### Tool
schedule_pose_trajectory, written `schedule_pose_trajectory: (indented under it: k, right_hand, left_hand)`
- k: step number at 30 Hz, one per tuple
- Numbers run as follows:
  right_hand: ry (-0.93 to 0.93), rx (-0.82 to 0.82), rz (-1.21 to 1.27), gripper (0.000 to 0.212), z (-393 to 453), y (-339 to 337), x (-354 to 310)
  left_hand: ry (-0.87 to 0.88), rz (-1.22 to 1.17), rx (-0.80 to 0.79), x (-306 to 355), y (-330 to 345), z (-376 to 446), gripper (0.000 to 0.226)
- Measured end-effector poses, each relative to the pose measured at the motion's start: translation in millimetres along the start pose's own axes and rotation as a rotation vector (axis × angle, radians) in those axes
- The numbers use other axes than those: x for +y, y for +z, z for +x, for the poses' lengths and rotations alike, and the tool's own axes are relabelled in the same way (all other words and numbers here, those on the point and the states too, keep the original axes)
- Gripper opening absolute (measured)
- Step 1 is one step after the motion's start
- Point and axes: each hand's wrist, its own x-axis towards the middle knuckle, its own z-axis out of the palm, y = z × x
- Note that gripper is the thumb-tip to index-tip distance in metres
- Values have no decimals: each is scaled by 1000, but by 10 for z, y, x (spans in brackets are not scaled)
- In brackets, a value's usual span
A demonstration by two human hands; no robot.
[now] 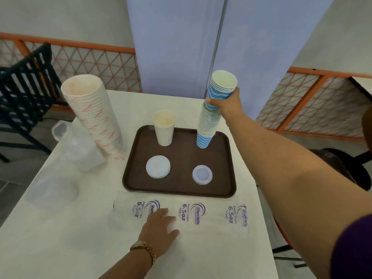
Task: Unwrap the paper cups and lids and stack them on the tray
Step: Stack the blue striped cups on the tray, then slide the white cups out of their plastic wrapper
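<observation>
1. Tray (pixel 225 158): brown, mid-surface; carries a short white cup stack (pixel 164 128) and a tall blue-striped cup stack (pixel 207 125) along its far edge, a flat lid pile (pixel 158 166) and a domed lid pile (pixel 202 174) along its near edge.
2. Right hand (pixel 227 105): grip curled round a handful of blue-striped cups (pixel 221 86), tilted, at the top of the tall stack; whether seated or just above, cannot tell.
3. Left hand (pixel 161 226): fingers spread flat on the empty printed cup wrapper (pixel 201 216) at the surface's near edge.
4. Red-patterned cup stack (pixel 94 117): leaning, left of the tray; clear plastic wrapping (pixel 80 150) beside it.
5. Step in hand, by judgement: adding blue cups to the tray stack; next calls for straightening the handful so the tower stands plumb.
</observation>
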Motion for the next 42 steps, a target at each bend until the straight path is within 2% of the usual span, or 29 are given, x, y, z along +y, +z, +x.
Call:
schedule_pose_trajectory:
  k: [5,8,10,13,15,18,21,25,28,33,37,42]
  right_hand:
    - [58,-20,-112,105,-49,15,168]
    - [116,8,-42,114,-229,-25,356]
    - [177,30,19,112,-384,-24,530]
    - [240,96,-78,86,-726,25,794]
    - [189,121,-181,62,-1004,47,932]
    - [85,-21,-235,32,-1436,99,1054]
    - [20,-199,-241,13,-1825,178,1097]
    - [0,-374,-252,17,-2133,337,1019]
    - [-2,-434,-213,15,-2247,518,940]
    - [14,-485,-115,12,-2368,833,704]
    - [34,-502,-36,11,-2365,1136,403]
    - [65,-416,84,25,-2177,1632,-53]
  left_hand:
    - [-8,-27,-9,-29,1,24,53]
    - [-6,-34,-11,-34,1,24,52]
    - [-10,-38,-7,-36,4,18,52]
    - [-28,-41,-16,-26,10,23,53]
    - [-30,-37,-18,3,-4,11,54]
    - [-28,-46,17,40,-25,-29,53]
    - [-37,-98,78,41,-50,-97,52]
    - [-29,-132,196,14,-139,-195,50]
    - [-32,-157,298,-19,-294,-261,49]
    - [-67,-304,508,-108,-672,-421,47]
    - [-66,-505,671,-205,-1105,-464,57]
    - [-47,-839,798,-402,-1854,-330,63]
